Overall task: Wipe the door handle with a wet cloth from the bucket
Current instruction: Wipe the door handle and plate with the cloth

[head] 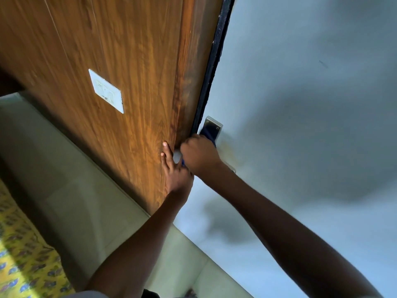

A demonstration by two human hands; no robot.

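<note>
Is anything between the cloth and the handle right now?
Nothing visible. The right hand already presses the blue cloth against the handle plate. The left hand lies flat on the wooden door, beside it.

No text, brand or number can be read anywhere. The small white rectangular plate (106, 91) fixed on the brown wood-grain panel (133, 61) carries faint marks, too blurred to make out.

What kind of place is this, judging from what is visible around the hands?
Most likely a room in a home. A wood-grain door stands open beside a pale painted wall, the floor is light tile, and a yellow patterned fabric, perhaps bedding, lies at the lower left.
</note>
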